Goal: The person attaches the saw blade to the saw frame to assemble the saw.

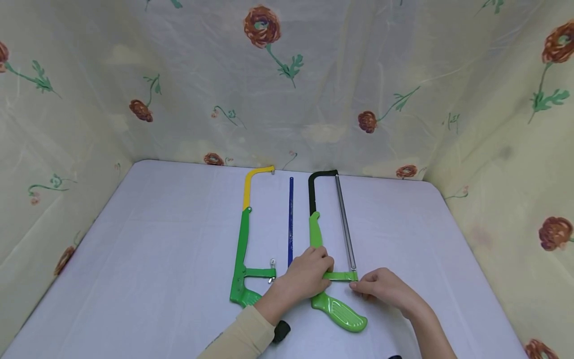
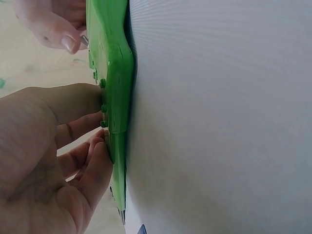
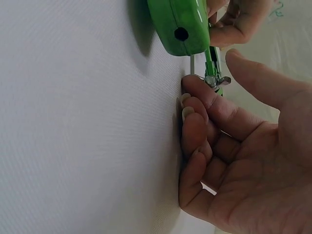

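My left hand (image 1: pixel 307 274) grips the light green and black hacksaw (image 1: pixel 343 313) where its handle meets the frame. The saw lies flat with a grey blade (image 1: pixel 344 219) fitted along its right side. At the near end of that blade, my right hand (image 1: pixel 389 289) has its fingers curled at the wing nut (image 3: pixel 223 82). Its index finger touches the nut and the thumb tip stands just off it in the right wrist view. A blue hacksaw blade (image 1: pixel 291 214) lies left of this saw, its near end hidden behind my left hand.
A second hacksaw (image 1: pixel 242 239), green and yellow, lies to the left with no blade across its frame. My left forearm covers part of its handle. The white-covered table (image 1: pixel 179 224) is bordered by flowered cloth (image 1: pixel 314 99) at the back and sides.
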The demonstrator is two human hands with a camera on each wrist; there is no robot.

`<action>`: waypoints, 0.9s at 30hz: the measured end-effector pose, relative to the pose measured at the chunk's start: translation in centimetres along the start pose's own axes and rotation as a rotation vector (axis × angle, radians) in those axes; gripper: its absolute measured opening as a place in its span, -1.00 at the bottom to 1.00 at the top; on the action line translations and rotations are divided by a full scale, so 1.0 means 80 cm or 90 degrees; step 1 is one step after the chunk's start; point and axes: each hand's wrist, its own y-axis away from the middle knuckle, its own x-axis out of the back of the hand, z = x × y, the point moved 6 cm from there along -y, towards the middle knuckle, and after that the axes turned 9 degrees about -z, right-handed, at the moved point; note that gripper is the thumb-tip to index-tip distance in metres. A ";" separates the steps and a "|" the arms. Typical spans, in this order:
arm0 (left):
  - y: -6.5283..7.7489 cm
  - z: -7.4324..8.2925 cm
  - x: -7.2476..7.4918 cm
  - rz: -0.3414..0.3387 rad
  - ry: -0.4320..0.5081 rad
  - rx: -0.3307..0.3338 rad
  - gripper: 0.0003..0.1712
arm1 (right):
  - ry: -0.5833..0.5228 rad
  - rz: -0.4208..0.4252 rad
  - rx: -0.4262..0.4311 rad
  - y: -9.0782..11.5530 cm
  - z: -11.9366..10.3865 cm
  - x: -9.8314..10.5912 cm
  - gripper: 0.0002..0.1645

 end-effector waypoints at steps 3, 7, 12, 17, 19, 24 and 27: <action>0.001 0.001 0.001 -0.001 0.002 0.001 -0.82 | -0.003 0.001 0.005 0.000 -0.001 0.001 -0.60; 0.002 0.001 0.002 -0.001 0.003 0.001 -0.82 | -0.010 0.001 0.008 0.001 -0.001 0.002 -0.65; 0.001 0.001 0.001 0.001 0.004 0.000 -0.82 | -0.021 -0.003 0.004 0.001 0.002 0.002 -0.67; 0.002 0.001 0.002 0.004 0.005 -0.002 -0.83 | -0.024 -0.007 0.015 0.001 0.003 0.002 -0.68; 0.002 0.001 0.002 0.005 0.004 -0.003 -0.83 | -0.024 -0.006 0.021 0.001 0.003 0.003 -0.69; 0.001 0.001 0.002 0.005 0.003 -0.004 -0.82 | -0.035 -0.006 0.036 0.001 0.003 0.004 -0.71; 0.002 0.001 0.002 0.004 0.003 -0.004 -0.83 | -0.043 -0.012 0.048 0.001 0.003 0.004 -0.73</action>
